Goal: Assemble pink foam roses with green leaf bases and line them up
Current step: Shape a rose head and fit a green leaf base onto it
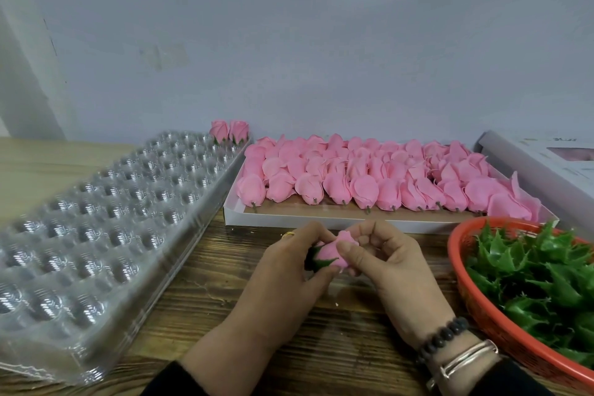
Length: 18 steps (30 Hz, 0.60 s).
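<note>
Table [199, 292], dark wood grain, carries everything. Clear plastic tray [96, 219] w/ rows of round cups fills the left side, running diagonally toward the back wall; two finished roses [229, 131] w/ green bases stand upright, touching each other, in its far corner cups. Center-right at the back, white shallow box [321, 222] packed w/ bare pink rose heads [379, 177], stems pointing toward the person, several rows deep. Red basket [472, 296] at right edge holds a heap of green leaf bases [543, 270]. White carton, partly cut off, sits behind the basket at far right.

Both hands meet just in front of the box, above the table. Pink rose [334, 252] lies between them, tip toward the box, green leaf base [319, 264] already on its lower end. Left hand [289, 270] is closed around the base end, thumb underneath, fingers wrapped over; ring on one finger. Right hand [385, 260] pinches the upper petals w/ thumb in front and index curled over the tip, other fingers loosely bent, not gripping. Bead bracelet and silver bangle on the right wrist; dark sleeves on both arms.
</note>
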Tool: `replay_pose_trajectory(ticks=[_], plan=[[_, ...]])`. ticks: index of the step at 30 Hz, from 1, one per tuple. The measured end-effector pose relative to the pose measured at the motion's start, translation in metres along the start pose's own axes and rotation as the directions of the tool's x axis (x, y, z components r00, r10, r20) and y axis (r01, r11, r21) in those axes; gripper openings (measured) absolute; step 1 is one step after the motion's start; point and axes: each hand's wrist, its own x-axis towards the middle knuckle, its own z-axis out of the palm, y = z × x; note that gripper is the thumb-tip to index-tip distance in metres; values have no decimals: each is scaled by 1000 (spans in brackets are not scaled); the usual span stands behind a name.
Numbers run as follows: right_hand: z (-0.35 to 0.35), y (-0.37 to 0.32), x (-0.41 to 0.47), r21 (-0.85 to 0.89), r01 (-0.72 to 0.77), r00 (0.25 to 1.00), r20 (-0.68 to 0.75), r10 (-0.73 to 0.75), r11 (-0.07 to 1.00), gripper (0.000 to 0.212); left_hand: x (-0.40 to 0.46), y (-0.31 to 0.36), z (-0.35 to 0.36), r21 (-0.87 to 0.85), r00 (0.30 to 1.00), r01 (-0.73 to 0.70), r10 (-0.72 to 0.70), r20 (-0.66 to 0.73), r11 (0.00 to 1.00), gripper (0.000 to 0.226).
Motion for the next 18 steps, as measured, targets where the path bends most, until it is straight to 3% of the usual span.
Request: replay_pose_trajectory(ticks=[5, 10, 18], plan=[[2, 3, 1, -72, 17, 1000, -20, -18, 997, 8, 0, 3, 0, 118, 1000, 27, -27, -2, 993, 25], [3, 5, 2, -99, 17, 997, -78, -25, 995, 9, 0, 9, 4, 352, 992, -84, 111, -55, 932, 32], [5, -1, -1, -171, 13, 999, -48, -22, 985, 5, -1, 12, 9, 293, 995, -71, 89, -48, 953, 37]])
